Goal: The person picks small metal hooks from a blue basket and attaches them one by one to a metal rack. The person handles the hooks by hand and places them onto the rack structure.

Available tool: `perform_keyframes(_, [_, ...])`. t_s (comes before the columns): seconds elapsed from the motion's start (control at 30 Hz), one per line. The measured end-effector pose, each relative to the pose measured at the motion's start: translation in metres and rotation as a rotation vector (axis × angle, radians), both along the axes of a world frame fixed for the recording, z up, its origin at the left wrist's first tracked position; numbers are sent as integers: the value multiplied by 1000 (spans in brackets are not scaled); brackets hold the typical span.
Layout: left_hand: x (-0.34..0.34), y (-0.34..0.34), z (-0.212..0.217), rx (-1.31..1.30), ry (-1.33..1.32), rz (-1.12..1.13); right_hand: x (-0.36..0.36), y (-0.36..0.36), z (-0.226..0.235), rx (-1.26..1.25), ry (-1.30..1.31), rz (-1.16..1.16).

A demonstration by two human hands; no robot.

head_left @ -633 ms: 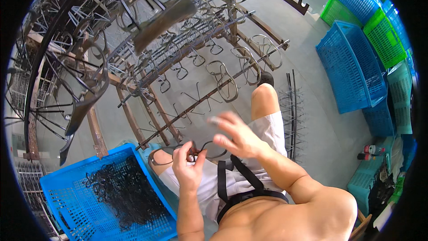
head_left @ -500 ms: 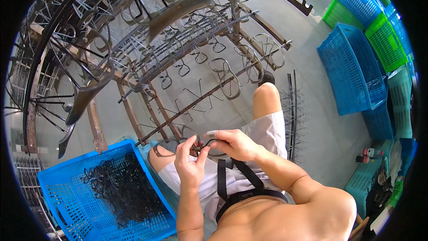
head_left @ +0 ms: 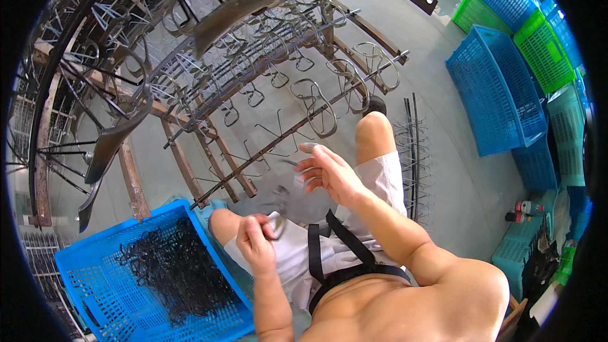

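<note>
Change since earlier frame: my 2 hands, joined over my lap 0.5 s ago, are now apart; the right hand (head_left: 329, 174) has lifted up and forward toward the rack, the left hand (head_left: 256, 240) has dropped back toward my knee.
Left hand: fingers curled shut around a small bent wire piece (head_left: 277, 223), pale and blurred, held just above my left thigh. I cannot make out its exact shape.
Right hand: fingers loosely spread, thumb and forefinger near each other; something thin and blurred sits at the fingertips, but I cannot tell whether it is pinched or free.
Rack: slanted metal rail (head_left: 297, 128) with wire hooks, running from lower left to upper right, directly ahead of the right hand.
Key relation: the rail's long axis crosses diagonally in front of the right fingertips, just beyond them; the wire piece lies below and to the left of that hand, in the left one. The right hand is the nearer of the 2 to the rail.
Supply: blue crate (head_left: 88, 266) on the floor at my left, holding a heap of dark wire pieces (head_left: 171, 269), just beside the left knee.
Hung items: looped metal parts (head_left: 316, 104) dangle from the rails above.
Surroundings: 1 stack of blue and green crates (head_left: 506, 82) well apart at right; loose hooked bars (head_left: 411, 152) lie on the floor by my right leg.
</note>
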State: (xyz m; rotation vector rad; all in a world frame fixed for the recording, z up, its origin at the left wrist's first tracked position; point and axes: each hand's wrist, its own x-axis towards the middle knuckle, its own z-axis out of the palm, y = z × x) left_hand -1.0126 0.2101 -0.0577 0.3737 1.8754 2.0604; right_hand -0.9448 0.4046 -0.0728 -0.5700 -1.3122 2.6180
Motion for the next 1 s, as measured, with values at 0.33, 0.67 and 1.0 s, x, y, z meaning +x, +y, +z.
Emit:
perform_keyframes(0.33, [15, 71, -24, -371, 102, -203, 8, -21, -5, 689, -81, -627])
perform_keyframes(0.67, [-19, 189, -35, 136, -468, -68, 43, 55, -20, 488, 188, -927])
perform_keyframes(1.0, [-14, 203, -58, 303, -511, 90, 16, 34, -10, 245, 123, -823])
